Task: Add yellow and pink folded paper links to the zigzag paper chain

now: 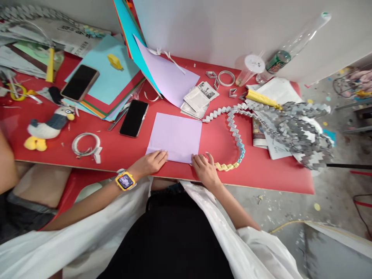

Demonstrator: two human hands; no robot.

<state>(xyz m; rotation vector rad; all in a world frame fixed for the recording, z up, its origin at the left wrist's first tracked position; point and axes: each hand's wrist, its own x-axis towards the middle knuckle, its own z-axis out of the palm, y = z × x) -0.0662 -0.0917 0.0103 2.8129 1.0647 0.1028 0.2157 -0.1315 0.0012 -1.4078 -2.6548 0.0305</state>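
Observation:
A light purple sheet of paper (176,135) lies on the red table in front of me, with its near edge close to the table's edge. My left hand (152,161) rests on its near left corner, fingers pressed together on the paper. At the near right corner, the fingers of my right hand (203,166) press on the sheet's edge, with the index finger somewhat raised. To the right of the sheet curves a folded-paper chain (232,124), grey, then blue and yellow; its yellow end is beside my right hand.
Two phones (134,118) (80,82), a toy bird (48,126) and a white ring (85,144) are on the left. Printed paper pieces (200,99), a lidded cup (251,69), a bottle (276,64) and a heap of chain (305,133) stand or lie behind and right. A person's leg is at left.

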